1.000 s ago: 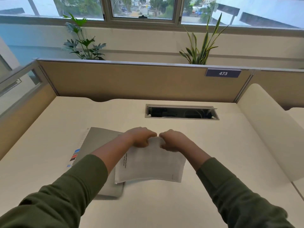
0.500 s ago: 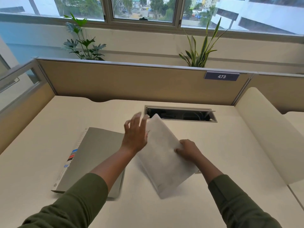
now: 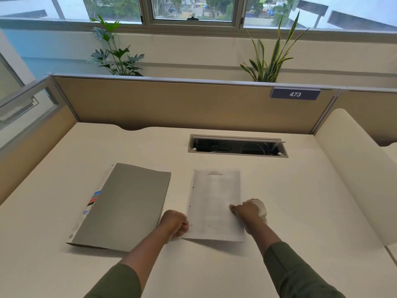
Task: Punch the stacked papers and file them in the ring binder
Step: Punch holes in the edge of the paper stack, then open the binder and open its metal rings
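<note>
The stacked papers [image 3: 214, 205] are pinned flat on the tabletop [image 3: 300, 201] between the curled left hand [image 3: 175, 223] at their near-left corner and the right hand [image 3: 247, 211], fingers pressed on their right edge, with the closed binder [image 3: 126, 207] just left.

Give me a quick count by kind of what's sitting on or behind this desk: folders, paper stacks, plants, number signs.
Grey binder: 1
Paper stack: 1
Potted plants behind the partition: 2
Number sign reading 473: 1
Total: 5
</note>
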`<move>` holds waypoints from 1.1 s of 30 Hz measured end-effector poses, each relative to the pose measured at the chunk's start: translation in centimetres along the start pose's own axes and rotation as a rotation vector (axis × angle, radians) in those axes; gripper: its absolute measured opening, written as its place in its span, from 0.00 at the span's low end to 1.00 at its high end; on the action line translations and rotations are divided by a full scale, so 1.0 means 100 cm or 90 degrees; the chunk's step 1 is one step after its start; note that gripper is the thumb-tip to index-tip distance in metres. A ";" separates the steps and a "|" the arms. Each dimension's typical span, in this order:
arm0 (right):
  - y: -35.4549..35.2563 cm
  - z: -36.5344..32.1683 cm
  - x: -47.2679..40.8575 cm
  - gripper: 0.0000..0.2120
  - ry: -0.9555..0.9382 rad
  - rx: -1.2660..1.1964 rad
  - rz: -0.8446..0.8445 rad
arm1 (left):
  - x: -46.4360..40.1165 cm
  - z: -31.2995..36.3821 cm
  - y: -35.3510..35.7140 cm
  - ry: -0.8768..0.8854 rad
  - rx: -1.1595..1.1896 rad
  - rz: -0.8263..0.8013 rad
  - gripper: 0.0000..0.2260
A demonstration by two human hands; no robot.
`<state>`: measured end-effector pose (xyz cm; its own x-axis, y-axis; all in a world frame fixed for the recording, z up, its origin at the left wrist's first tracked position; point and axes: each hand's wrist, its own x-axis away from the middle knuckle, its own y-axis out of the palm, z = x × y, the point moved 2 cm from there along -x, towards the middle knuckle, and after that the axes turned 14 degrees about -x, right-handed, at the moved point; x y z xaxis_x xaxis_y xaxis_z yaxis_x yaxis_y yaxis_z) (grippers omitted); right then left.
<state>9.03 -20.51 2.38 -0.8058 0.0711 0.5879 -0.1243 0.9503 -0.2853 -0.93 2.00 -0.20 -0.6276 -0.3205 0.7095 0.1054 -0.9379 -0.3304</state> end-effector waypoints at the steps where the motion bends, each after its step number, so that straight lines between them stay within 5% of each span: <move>1: 0.001 0.000 -0.001 0.25 0.003 0.014 0.006 | -0.001 0.000 0.001 0.009 -0.021 0.018 0.07; 4: 0.003 0.002 -0.006 0.23 0.004 0.058 0.025 | -0.009 -0.003 0.001 0.051 -0.239 0.109 0.07; 9: 0.004 0.003 -0.013 0.17 -0.030 0.130 0.033 | -0.012 0.002 0.007 0.067 -0.445 0.103 0.14; 13: 0.004 0.007 -0.010 0.15 -0.047 0.161 0.060 | -0.027 -0.001 0.008 0.055 -0.490 0.080 0.07; 21: 0.029 0.005 0.026 0.13 -0.147 0.342 0.219 | -0.020 -0.002 -0.023 0.179 -0.404 0.053 0.08; 27: 0.125 -0.005 0.065 0.17 -0.230 0.285 0.100 | -0.023 -0.010 -0.123 0.311 -0.448 0.185 0.13; 33: 0.222 -0.005 0.086 0.20 -0.165 0.244 0.004 | -0.036 -0.032 -0.205 0.287 -0.751 0.309 0.22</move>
<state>-0.36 1.37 1.49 -0.9194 -0.0481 0.3904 -0.2849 0.7659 -0.5765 -3.33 22.82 2.04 -0.9371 -0.2992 0.1801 -0.1891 0.0012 -0.9820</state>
